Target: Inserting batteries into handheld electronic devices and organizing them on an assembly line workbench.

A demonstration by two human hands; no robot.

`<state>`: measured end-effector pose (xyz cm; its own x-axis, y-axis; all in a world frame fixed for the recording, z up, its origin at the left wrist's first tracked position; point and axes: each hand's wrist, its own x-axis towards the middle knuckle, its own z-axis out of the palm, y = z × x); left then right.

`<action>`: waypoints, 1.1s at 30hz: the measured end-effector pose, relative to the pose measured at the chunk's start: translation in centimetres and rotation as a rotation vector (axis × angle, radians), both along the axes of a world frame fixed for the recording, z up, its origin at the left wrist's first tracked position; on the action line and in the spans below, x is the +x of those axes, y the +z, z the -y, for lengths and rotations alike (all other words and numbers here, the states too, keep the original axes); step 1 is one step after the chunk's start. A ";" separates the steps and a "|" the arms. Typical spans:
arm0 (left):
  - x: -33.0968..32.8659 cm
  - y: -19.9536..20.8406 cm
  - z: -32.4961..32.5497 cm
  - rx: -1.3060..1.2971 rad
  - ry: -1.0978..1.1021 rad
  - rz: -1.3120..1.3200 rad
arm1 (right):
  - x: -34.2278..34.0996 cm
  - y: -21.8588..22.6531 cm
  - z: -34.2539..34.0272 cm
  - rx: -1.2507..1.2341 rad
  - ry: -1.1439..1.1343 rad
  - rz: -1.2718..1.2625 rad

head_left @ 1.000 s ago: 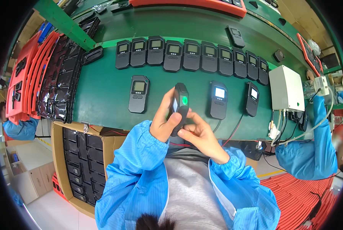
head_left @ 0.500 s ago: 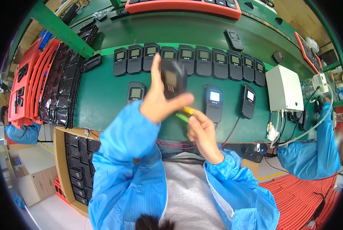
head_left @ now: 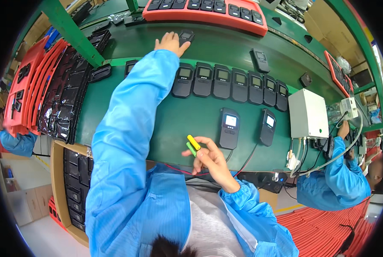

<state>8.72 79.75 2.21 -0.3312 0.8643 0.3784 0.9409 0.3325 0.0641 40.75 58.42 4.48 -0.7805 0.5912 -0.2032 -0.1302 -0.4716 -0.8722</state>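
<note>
Black handheld device (head_left: pixel 186 36), screen up, lies at the dark green strip (head_left: pixel 127 43) beyond the row of like devices (head_left: pixel 222 82). Left hand (head_left: pixel 170 43) nearer, just left of it, thumb by the near end; whether gripping, cannot tell. Long axis points away, leaning slightly right. Right hand (head_left: pixel 210 160), well apart, holds yellow cylinder (head_left: pixel 193 142) and green cylinder (head_left: pixel 191 149).

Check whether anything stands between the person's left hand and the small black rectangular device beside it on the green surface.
Nothing visible does: the left hand is close beside the small black device, though contact is unclear. The row of black handheld devices lies on the near side, partly hidden by the blue sleeve.
</note>
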 end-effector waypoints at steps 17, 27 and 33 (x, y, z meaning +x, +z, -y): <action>9.1 6.5 28.6 0.071 -0.254 1.455 | -4.5 -0.3 -0.4 0.065 0.010 0.058; 8.6 7.7 27.7 -0.024 -0.574 1.330 | -4.3 2.3 -1.5 0.907 0.203 0.502; 10.2 6.2 27.4 0.086 -0.597 1.264 | -5.1 0.1 0.8 0.597 0.189 0.214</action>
<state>18.95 52.36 8.39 -0.0789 0.9835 0.1627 0.2283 -0.1410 0.9633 35.70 57.63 4.53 -0.8608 0.5069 -0.0452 0.1126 0.1031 -0.9883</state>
